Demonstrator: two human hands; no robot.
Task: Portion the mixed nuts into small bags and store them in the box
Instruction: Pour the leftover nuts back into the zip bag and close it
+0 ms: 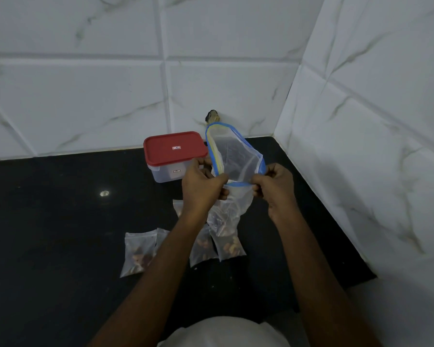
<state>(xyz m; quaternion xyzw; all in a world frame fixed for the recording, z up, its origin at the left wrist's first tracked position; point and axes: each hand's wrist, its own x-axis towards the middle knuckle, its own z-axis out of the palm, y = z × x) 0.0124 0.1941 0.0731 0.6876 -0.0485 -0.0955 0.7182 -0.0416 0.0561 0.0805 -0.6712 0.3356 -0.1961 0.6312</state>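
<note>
Large zip bag (pixel 238 156): clear, blue zip rim, held above the black bench (pixel 48 221) at frame centre, mouth gaping wide toward 12 o'clock. Mixed nuts (pixel 223 225) sit in its hanging bottom, at 6 o'clock of the hands. Left hand (pixel 202 184) pinches the near rim at the bag's 8 o'clock, right hand (pixel 276 186) at its 4 o'clock; the hands are apart, each clamped on the rim. Box (pixel 164 172): clear, red lid (pixel 174 147) on, standing on the bench at 11 o'clock of the left hand, near the marble-tiled wall (pixel 85 96). Small bags (pixel 137 254): holding nuts, lying flat on the bench from 8 to 6 o'clock of the hands, some partly hidden by the left forearm and the large bag. Small dark object (pixel 213 116): at the wall, 12 o'clock of the bag, kind not discernible.
</note>
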